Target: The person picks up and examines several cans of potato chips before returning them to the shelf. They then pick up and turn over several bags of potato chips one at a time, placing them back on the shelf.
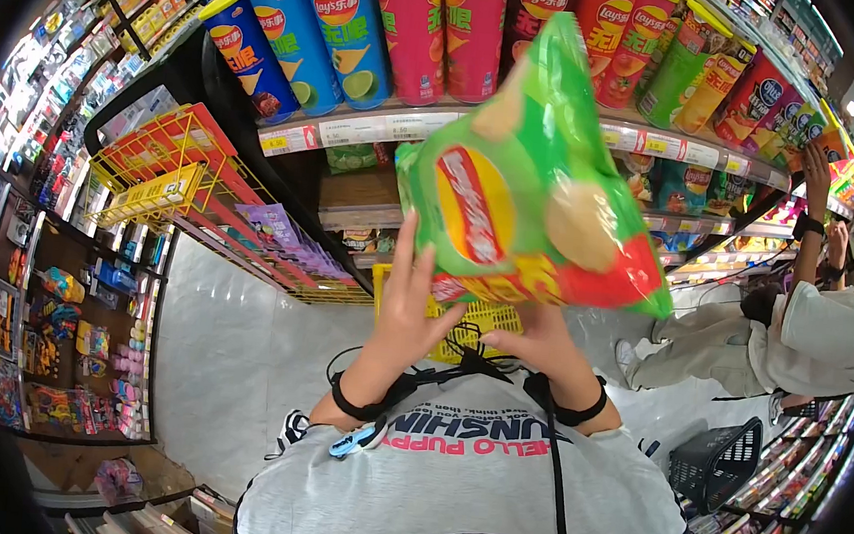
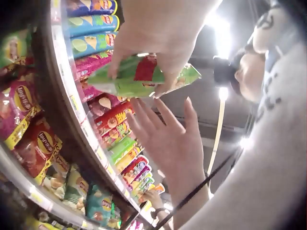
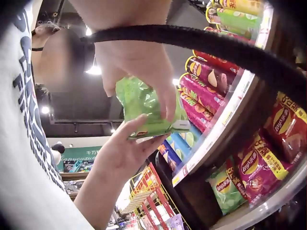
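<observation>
A green chip bag (image 1: 513, 189) with a red lower corner is held up in front of the shelf, tilted. The left hand (image 1: 404, 305) grips its lower left part; in the left wrist view the left hand (image 2: 156, 40) has thumb and fingers on either side of the bag (image 2: 139, 76). The right hand (image 1: 546, 352) is under the bag's lower edge, its fingertips partly hidden. Its spread, fairly straight fingers show in the left wrist view, the right hand (image 2: 168, 143) reaching the bag. From the right wrist, the right hand (image 3: 139, 67) lies against the bag (image 3: 144, 108).
Chip canisters (image 1: 350, 35) line the upper shelf (image 1: 388, 128), with bagged chips below. A yellow wire rack (image 1: 168, 181) stands left and a yellow basket (image 1: 488, 322) is below the hands. Another person (image 1: 803, 337) reaches toward the shelf at right, near a dark basket (image 1: 718, 461).
</observation>
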{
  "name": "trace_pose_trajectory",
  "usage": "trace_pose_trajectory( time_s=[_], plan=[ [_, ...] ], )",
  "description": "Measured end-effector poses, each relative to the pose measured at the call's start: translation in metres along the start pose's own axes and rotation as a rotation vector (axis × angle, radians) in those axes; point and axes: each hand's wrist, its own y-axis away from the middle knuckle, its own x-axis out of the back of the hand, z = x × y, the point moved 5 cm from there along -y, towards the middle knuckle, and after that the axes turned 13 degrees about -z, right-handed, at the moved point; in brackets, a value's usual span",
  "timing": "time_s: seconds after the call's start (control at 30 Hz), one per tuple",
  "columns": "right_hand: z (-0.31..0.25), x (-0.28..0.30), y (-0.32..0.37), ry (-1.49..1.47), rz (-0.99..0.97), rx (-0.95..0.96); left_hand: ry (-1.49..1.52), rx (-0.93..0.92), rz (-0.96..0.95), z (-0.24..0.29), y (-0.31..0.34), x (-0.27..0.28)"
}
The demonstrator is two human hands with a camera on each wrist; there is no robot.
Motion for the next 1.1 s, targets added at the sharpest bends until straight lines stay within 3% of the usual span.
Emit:
trace_pose_trajectory(
  time_s=[0.1, 0.17, 0.27, 0.3, 0.37, 0.47, 0.5, 0.53, 0.6, 0.73, 0.8, 0.93, 1.1],
  plan=[
    [0.008, 0.008, 0.004, -0.186, 0.095, -0.159, -0.047, -0.104, -0.127, 0.001, 0.008, -0.018],
    [0.041, 0.025, 0.012, 0.054, 0.097, -0.185, 0.006, -0.167, -0.175, -0.001, 0.011, -0.021],
    [0.046, 0.043, 0.008, 0.098, 0.154, -0.108, 0.684, 0.134, 0.029, -0.024, 0.014, -0.012],
    [0.046, 0.049, 0.010, 0.097, 0.177, -0.065, 0.822, 0.114, 0.211, -0.028, 0.011, -0.010],
    [0.041, 0.057, 0.011, 0.231, 0.147, -0.072, 0.577, 0.227, -0.003, -0.033, -0.001, -0.002],
    [0.059, 0.055, 0.014, -0.332, 0.082, -0.296, 0.476, 0.440, -0.389, -0.067, 0.011, -0.010],
    [0.073, 0.056, 0.014, -0.304, -0.005, -0.410, 0.489, 0.463, -0.461, -0.072, 0.012, -0.014],
    [0.078, 0.055, 0.011, -0.314, -0.002, -0.405, 0.502, 0.485, -0.532, -0.077, 0.017, -0.019],
    [0.087, 0.049, 0.000, -0.332, 0.002, -0.385, 0.661, 0.504, -0.453, -0.101, 0.035, -0.034],
    [0.128, 0.043, -0.005, -0.206, -0.177, -0.490, 0.822, 0.614, -0.378, -0.150, 0.069, -0.048],
    [0.140, 0.050, 0.001, -0.158, -0.126, -0.463, 0.881, 0.684, -0.348, -0.182, 0.091, -0.051],
    [0.138, 0.076, 0.020, -0.222, -0.002, -0.518, 0.779, 0.882, -0.100, -0.218, 0.126, -0.020],
    [0.160, 0.098, 0.062, -0.252, 0.176, -0.693, 0.517, 0.956, 0.125, -0.237, 0.121, 0.008]
  ],
)
